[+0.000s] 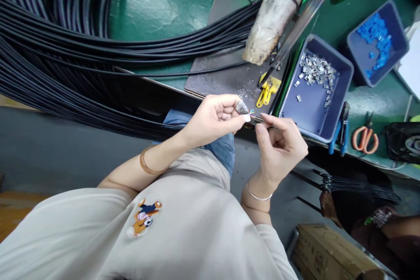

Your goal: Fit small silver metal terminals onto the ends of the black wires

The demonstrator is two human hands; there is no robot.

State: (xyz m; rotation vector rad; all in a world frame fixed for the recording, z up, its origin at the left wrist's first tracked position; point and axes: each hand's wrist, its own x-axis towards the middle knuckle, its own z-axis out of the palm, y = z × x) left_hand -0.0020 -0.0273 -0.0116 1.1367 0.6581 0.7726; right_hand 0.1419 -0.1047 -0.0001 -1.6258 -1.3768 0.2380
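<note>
My left hand (221, 116) is closed in a pinch on a cable end, whose fine coloured wires (252, 112) fan out past the thumb. A worn grey wrapping (241, 106) covers the tip of its index finger. Close on the right, my right hand (282, 140) pinches a thin dark strand (257, 119) between thumb and index finger; the strand runs to the wires by the left thumb. Most of the held cable is hidden by the left hand. Both hands are above the table's front edge, near a yellow wire stripper (268, 89).
Black cables (147, 50) sweep in from the left over a dark board (226, 6). Right of it stand a bin (292, 107) of metal connector shells and a bin (397, 41) of blue parts. Blue-handled pliers (343, 129) and orange-handled scissors (365, 137) lie nearby. A white duct (272, 13) hangs overhead.
</note>
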